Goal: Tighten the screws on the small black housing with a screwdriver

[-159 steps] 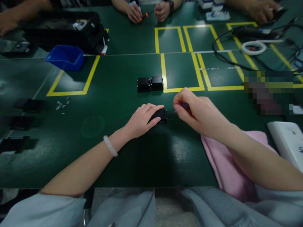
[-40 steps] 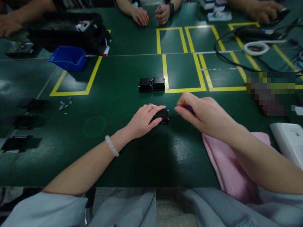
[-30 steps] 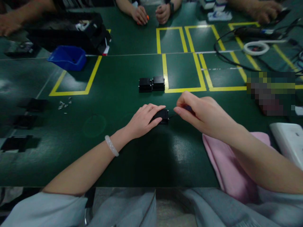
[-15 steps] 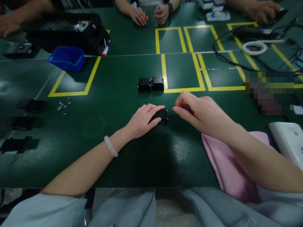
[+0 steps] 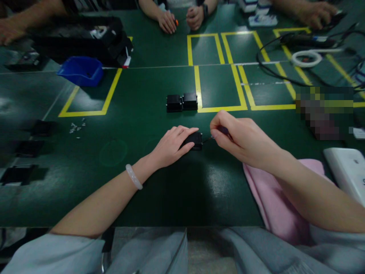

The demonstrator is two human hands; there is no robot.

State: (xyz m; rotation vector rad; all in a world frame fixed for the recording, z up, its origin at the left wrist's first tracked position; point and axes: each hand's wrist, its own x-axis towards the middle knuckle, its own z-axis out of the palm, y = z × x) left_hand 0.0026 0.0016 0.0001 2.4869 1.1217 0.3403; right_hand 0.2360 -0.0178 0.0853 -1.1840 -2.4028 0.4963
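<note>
My left hand (image 5: 169,147) grips a small black box (image 5: 197,142) and presses it to the green table, with fingers over its top and thumb along the near side. Small metal screws show on the box's right end. In the fingers of my right hand (image 5: 243,137) is a screwdriver (image 5: 208,140); its thin dark shaft reaches left to that end, and the hand hides most of the handle. Whether its tip sits in a screw is too small to tell. Beyond my hands, two similar black boxes (image 5: 181,102) stand side by side.
Loose screws (image 5: 76,127) lie at left, near several dark blurred parts (image 5: 25,148). A blue bin (image 5: 81,71) stands before a large black housing (image 5: 82,40). At right are a pink cloth (image 5: 273,190), a white device (image 5: 346,167) and cables (image 5: 273,72). Co-workers' hands (image 5: 167,21) rest across the table.
My right hand's fingers have shifted slightly around the screwdriver, showing a bit more of it. My left hand and the black box have stayed in place.
</note>
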